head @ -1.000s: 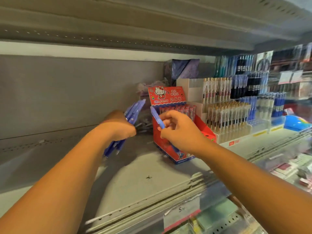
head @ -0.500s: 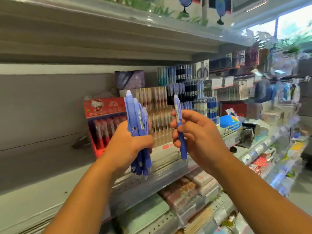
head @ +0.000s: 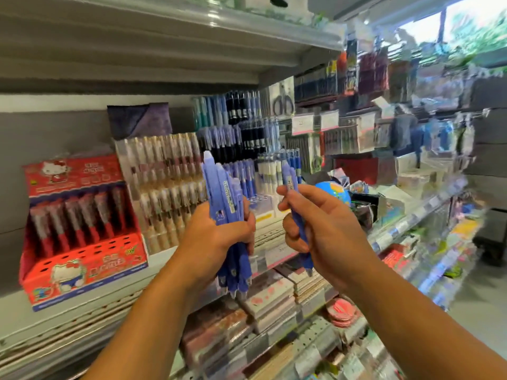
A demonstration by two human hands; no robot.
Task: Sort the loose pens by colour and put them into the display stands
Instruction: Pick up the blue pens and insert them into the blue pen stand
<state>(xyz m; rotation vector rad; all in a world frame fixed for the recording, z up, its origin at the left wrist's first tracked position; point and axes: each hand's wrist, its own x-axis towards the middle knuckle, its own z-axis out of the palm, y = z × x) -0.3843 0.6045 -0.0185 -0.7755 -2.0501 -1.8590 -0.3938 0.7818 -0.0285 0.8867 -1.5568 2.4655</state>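
Left hand [head: 219,238]: is gripping a bundle of blue pens [head: 225,196] upright, tips pointing down.
Right hand [head: 325,231]: is pinching 1 single blue pen [head: 289,178] upright, just beside the bundle, apart from it.
Red display stand [head: 82,266]: is sitting on the shelf [head: 16,307], left of both hands.

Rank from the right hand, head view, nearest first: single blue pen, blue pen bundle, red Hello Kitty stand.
1. Single blue pen: gripped in the right hand.
2. Blue pen bundle: just left, held by the left hand.
3. Red Hello Kitty stand: far left, farther back.
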